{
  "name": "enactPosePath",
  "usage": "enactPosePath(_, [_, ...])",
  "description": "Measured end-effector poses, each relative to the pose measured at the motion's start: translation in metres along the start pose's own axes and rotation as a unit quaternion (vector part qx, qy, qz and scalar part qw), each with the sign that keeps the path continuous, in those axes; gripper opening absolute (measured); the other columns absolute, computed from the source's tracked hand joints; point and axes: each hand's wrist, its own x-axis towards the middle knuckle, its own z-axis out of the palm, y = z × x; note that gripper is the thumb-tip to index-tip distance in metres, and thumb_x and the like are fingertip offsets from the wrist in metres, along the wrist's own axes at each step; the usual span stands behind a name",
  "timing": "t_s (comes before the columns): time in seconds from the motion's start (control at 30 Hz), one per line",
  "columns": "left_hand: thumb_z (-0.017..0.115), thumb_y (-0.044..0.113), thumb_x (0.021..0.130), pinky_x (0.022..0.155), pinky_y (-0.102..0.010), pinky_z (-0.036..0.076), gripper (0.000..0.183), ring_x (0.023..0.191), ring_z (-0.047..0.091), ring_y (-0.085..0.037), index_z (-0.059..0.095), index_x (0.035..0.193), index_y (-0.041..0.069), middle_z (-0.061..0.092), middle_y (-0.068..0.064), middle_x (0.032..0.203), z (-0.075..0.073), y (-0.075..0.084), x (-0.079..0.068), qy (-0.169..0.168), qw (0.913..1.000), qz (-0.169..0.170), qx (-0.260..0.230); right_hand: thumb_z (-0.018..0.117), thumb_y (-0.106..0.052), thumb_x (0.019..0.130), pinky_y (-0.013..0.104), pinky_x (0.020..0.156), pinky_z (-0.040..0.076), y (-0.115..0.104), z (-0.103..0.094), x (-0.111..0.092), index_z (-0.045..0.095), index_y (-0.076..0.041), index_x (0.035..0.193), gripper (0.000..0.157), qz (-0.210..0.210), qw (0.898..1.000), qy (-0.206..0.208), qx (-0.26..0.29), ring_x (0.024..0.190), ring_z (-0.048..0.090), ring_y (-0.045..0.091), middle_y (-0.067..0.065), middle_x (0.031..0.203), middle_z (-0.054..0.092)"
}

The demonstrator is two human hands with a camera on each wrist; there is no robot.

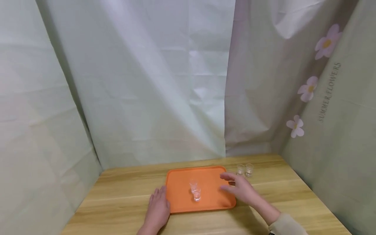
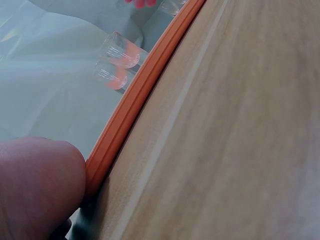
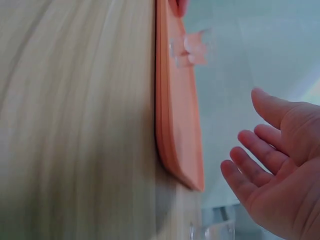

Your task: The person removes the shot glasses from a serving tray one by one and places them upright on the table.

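Note:
An orange tray (image 1: 179,195) lies on the wooden table, and two small clear shot glasses stand near its middle, the nearer glass (image 1: 197,195) just in front of the farther glass (image 1: 193,185). My left hand (image 1: 157,207) rests at the tray's left edge, its fingers along the rim. In the left wrist view the thumb (image 2: 42,185) touches the tray's outer side. Over the tray's right side hovers my right hand (image 1: 239,187), holding nothing. The right wrist view shows its fingers (image 3: 245,175) spread and relaxed, apart from the tray.
Two more clear shot glasses (image 1: 249,170) stand on the table (image 1: 276,186) beyond the tray's back right corner, partly behind the right hand. Pale curtains (image 1: 164,98) hang around the table's back and sides, with printed flowers (image 1: 307,88) on the right one.

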Motion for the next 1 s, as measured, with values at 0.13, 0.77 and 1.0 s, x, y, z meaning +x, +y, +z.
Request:
enactPosePath(0.13, [0.056,0.007,0.096,0.115,-0.065,0.024,0.053,0.140,0.034,-0.051,0.045,0.145,-0.010,0.045,-0.028,0.149,0.000,0.000,-0.001,0.000,1.0000,0.001,0.002,0.078,-0.033,0.089,0.049,0.100,0.050,-0.008,0.012,0.005,0.066,-0.008,0.128,0.047,-0.009,1.000,-0.024,0.009,0.117,0.062,0.034,0.013,0.128,0.067])
enactPosePath(0.77, [0.055,0.006,0.096,0.114,-0.065,0.024,0.053,0.140,0.034,-0.051,0.044,0.145,-0.010,0.046,-0.028,0.149,0.002,0.001,0.003,0.000,0.9999,0.008,0.007,0.077,-0.019,0.091,0.028,0.086,0.055,-0.010,0.057,0.010,0.064,0.003,0.128,0.045,-0.007,0.995,-0.079,0.056,0.106,0.067,0.036,0.017,0.121,0.067])
enactPosePath(1.0, [0.055,0.005,0.096,0.114,-0.066,0.024,0.053,0.140,0.034,-0.052,0.045,0.145,-0.009,0.046,-0.028,0.149,0.003,-0.002,0.001,0.000,0.9999,0.006,0.009,0.080,-0.025,0.089,0.026,0.085,0.055,-0.009,0.069,0.009,0.067,-0.004,0.125,0.044,-0.002,0.996,-0.081,0.036,0.105,0.068,0.029,0.008,0.119,0.069])
